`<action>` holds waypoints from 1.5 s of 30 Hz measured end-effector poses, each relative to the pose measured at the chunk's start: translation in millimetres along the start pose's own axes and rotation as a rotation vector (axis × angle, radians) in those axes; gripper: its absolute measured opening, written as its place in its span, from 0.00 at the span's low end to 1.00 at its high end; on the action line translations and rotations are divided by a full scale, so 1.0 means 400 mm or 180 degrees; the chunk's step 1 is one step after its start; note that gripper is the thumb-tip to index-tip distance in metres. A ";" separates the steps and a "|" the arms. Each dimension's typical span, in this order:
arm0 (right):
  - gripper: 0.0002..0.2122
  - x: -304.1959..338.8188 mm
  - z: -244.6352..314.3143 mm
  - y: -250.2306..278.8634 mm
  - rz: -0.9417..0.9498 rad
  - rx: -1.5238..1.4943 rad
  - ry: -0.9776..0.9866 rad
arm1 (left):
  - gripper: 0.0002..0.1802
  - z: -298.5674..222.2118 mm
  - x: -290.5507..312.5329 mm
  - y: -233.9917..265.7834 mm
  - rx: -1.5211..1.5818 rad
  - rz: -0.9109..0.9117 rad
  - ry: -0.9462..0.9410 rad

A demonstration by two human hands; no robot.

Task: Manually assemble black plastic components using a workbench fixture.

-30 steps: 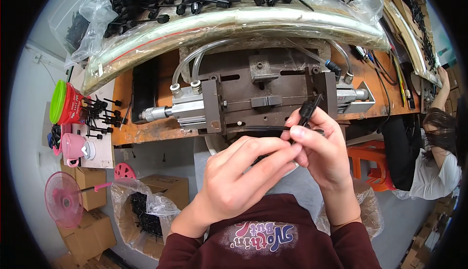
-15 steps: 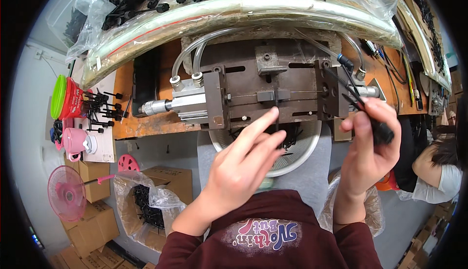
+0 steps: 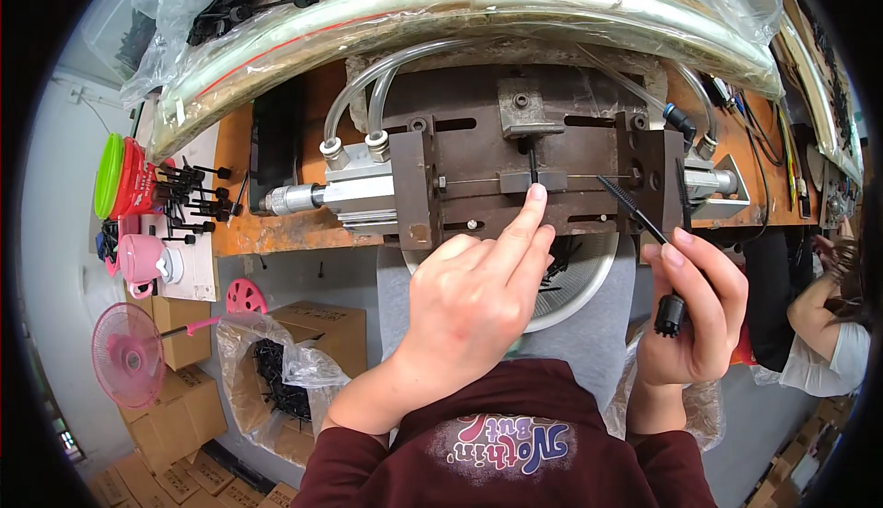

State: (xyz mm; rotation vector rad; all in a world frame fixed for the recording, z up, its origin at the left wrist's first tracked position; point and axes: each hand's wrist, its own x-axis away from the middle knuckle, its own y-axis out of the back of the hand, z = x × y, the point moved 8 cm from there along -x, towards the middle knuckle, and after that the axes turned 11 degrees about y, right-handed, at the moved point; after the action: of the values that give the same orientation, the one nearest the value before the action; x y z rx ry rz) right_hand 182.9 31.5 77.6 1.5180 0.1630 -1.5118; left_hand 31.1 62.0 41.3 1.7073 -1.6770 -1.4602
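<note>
My left hand (image 3: 474, 292) reaches over a dark metal fixture (image 3: 478, 209). Its index finger is stretched out, the tip against the near end of a thin black rod (image 3: 533, 160). That rod lies across the small centre block (image 3: 511, 182) and points at the upright stop (image 3: 531, 112) behind it. The left thumb is hidden. Off to the right, my right hand (image 3: 694, 310) grips a black brush wand (image 3: 649, 225) between thumb and fingers. Its bristled tip slants up toward the fixture, with a ridged black end (image 3: 670, 316) below. A second dark bristled stick (image 3: 682, 190) rises beside it.
Clear air hoses (image 3: 354, 94) run to the left cylinder (image 3: 359, 200). A white basket (image 3: 589, 292) of black pieces sits on my lap. A plastic-wrapped roll (image 3: 460, 11) edges the heap behind. A pink fan (image 3: 129, 356) and lined box (image 3: 276, 379) stand left; another person (image 3: 832, 324) sits right.
My left index finger has pushed the rod away from me, toward the stop. My right hand has turned the wand so its bristled tip swings left and its ridged end drops.
</note>
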 end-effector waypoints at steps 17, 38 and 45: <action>0.12 0.003 0.053 -0.086 0.0436 -0.0013 0.0829 | 0.22 0.000 0.031 0.074 0.2177 -0.0004 0.0552; 0.20 0.010 0.019 0.000 0.0121 0.0145 0.0055 | 0.14 0.007 -0.002 -0.005 0.0085 0.0017 0.0083; 0.15 0.025 0.065 -0.044 0.0491 -0.0056 0.0726 | 0.22 -0.002 0.014 0.045 0.2199 0.0024 0.0389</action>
State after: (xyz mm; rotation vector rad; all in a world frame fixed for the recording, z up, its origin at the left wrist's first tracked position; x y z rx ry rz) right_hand 154.9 18.3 65.9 1.6479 0.1870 -1.2122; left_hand 20.8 52.1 54.0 2.0500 -2.2722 -0.7771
